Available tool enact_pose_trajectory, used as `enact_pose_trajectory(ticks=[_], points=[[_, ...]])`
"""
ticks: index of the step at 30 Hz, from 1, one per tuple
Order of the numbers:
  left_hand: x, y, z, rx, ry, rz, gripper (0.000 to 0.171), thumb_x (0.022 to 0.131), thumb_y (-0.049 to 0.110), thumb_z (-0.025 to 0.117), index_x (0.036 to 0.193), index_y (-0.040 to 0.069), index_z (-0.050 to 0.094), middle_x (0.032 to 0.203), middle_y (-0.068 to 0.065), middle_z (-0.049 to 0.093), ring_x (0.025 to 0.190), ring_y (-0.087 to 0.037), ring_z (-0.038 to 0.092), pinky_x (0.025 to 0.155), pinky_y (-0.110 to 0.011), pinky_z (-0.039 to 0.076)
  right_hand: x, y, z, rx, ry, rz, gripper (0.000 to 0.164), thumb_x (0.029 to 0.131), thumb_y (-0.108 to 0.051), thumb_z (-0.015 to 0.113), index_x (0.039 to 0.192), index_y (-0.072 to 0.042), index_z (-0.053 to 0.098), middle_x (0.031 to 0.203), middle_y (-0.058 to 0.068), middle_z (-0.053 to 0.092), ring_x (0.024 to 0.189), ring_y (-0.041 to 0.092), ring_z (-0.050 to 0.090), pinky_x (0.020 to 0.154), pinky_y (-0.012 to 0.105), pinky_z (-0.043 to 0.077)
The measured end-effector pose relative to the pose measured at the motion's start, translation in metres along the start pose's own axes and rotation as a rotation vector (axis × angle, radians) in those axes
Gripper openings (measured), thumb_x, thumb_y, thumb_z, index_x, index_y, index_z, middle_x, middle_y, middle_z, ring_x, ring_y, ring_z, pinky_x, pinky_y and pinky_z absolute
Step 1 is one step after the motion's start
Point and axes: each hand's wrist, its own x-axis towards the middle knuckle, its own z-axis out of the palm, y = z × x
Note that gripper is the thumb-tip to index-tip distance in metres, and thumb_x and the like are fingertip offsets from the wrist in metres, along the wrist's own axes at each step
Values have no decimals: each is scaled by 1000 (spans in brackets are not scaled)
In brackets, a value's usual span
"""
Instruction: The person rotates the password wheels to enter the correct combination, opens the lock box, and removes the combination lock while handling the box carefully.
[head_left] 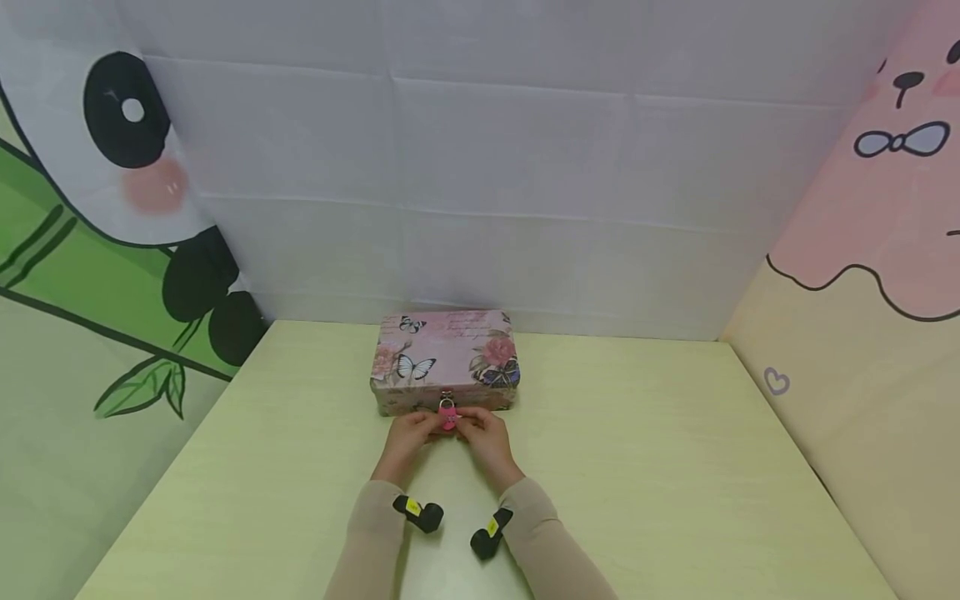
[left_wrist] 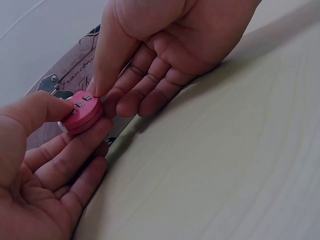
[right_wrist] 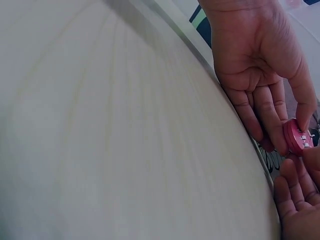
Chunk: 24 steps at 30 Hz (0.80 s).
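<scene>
A pink combination padlock (head_left: 448, 416) hangs by its shackle from the metal clasp (head_left: 447, 395) on the front of a floral, butterfly-printed box (head_left: 450, 346). My left hand (head_left: 408, 435) pinches the padlock's left side, thumb on top and fingers beneath. From the other side my right hand (head_left: 487, 435) pinches its edge between thumb and index finger. Small number dials show on the padlock (left_wrist: 86, 107) in the left wrist view, one partly under the left thumb. At the right edge of the right wrist view, both hands meet at the padlock (right_wrist: 294, 136).
The box stands with its lid down near the back of the pale wooden table (head_left: 637, 467), close to a white cloth backdrop (head_left: 510, 167). Cartoon-printed panels flank the table at left and right. A black device is strapped on each wrist over beige sleeves.
</scene>
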Motion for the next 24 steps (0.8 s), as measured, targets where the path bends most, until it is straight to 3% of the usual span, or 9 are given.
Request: enact_pose_trajectory(ticks=[6, 13, 18, 24], points=[[1, 1, 1, 34, 4, 1, 23, 93, 6, 64, 95, -15, 70, 85, -11, 72, 72, -9, 64, 71, -25, 54, -1, -7, 2, -15, 13, 41, 20, 94, 1, 63, 110, 13, 66, 96, 20, 71, 80, 22, 68, 73, 31, 57], [1, -1, 2, 113, 17, 14, 22, 91, 9, 66, 93, -12, 71, 85, -8, 71, 73, -9, 59, 69, -24, 49, -15, -39, 3, -41, 5, 25, 19, 94, 7, 59, 108, 18, 64, 96, 27, 69, 88, 42, 66, 78, 43, 57], [1, -2, 3, 114, 13, 24, 21, 92, 8, 67, 96, -13, 71, 87, -9, 72, 75, -9, 59, 71, -24, 48, -21, -51, 2, -53, 0, 18, 19, 94, 6, 59, 108, 18, 64, 97, 28, 69, 89, 41, 66, 79, 45, 57], [1, -3, 2, 143, 4, 56, 24, 93, 9, 67, 100, -13, 71, 92, -15, 73, 79, -11, 63, 72, -25, 51, -21, -50, 2, -35, -7, 6, 19, 94, 7, 58, 108, 19, 64, 98, 32, 67, 91, 47, 65, 82, 52, 55]])
